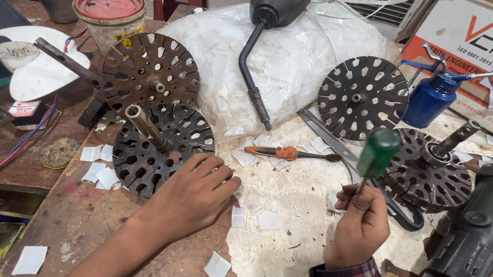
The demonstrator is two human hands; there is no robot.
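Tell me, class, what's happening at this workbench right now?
A person works at a cluttered wooden bench. The left hand rests on a dark slotted metal disc with a shaft sticking up. The right hand holds a green-handled screwdriver upright. Three more slotted discs, small paper slips and a blue oil can lie around.

Setting: repair workshop. Evidence: scarred wooden workbench (115, 249) strewn with slotted motor cores (162, 149), one just beyond the left fingers; blue oil can (428, 100) and another core (363, 97) beyond the right fingers; power tool (483, 236) to their right; white fan blade (26, 62) far left.
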